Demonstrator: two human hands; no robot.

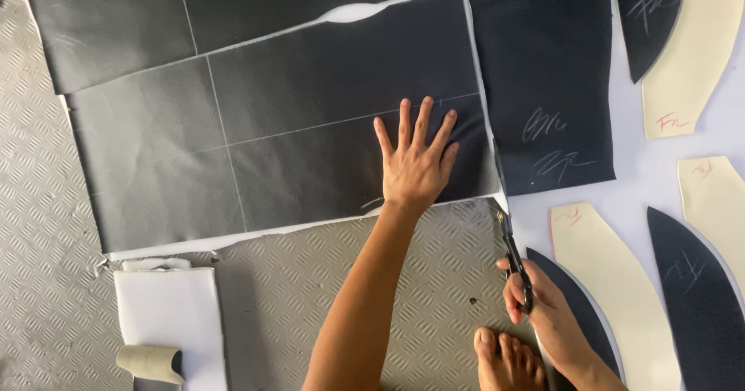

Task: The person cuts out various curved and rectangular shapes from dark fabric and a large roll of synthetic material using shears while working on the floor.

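My left hand (415, 162) lies flat with fingers spread on a large black sheet of material (287, 127) that carries chalk lines. My right hand (543, 306) grips a pair of black scissors (511, 240), whose blades point up along the sheet's right edge, between it and a second black piece (543, 73) with chalk scribbles. My bare foot (508, 360) shows at the bottom beside the right hand.
Cream curved pattern pieces (613, 282) (694, 50) (714, 201) and black curved cut pieces (698, 298) (648, 15) lie at the right on a white surface. A grey tread-plate floor (310, 282) lies below. A white folded piece (174, 313) and a cardboard tube (147, 360) sit bottom left.
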